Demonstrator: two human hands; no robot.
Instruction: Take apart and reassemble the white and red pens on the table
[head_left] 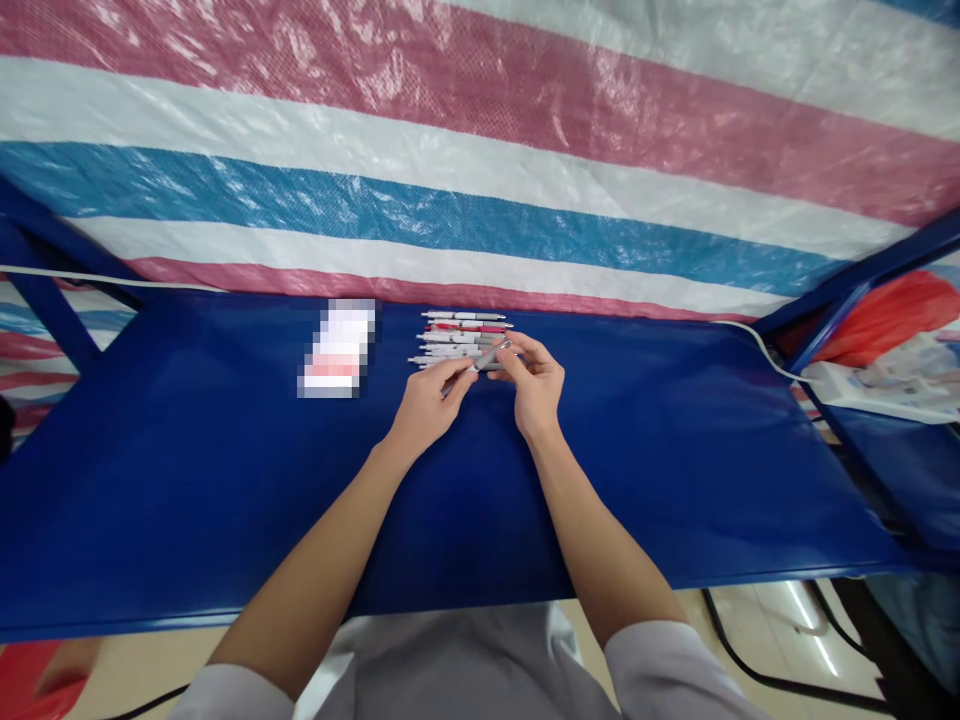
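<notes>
Both of my hands meet over the middle of the blue table, holding one grey and white pen (489,357) at a slant. My left hand (433,405) pinches the lower left end of this pen. At its upper right end, the fingers of my right hand (537,388) are closed around the tip. Just beyond my hands lies a row of several pens (457,338), side by side and pointing left to right. Most are white and grey; a red one (465,328) lies among them. My fingers partly hide the nearest pens.
A blurred-out white and pink rectangle (337,348) lies left of the pens. Blue metal posts frame the blue table (247,480), and a striped plastic sheet (465,150) hangs behind it. Off to the right are a red bag (892,315) and a white power strip (885,393). White cables run along both sides.
</notes>
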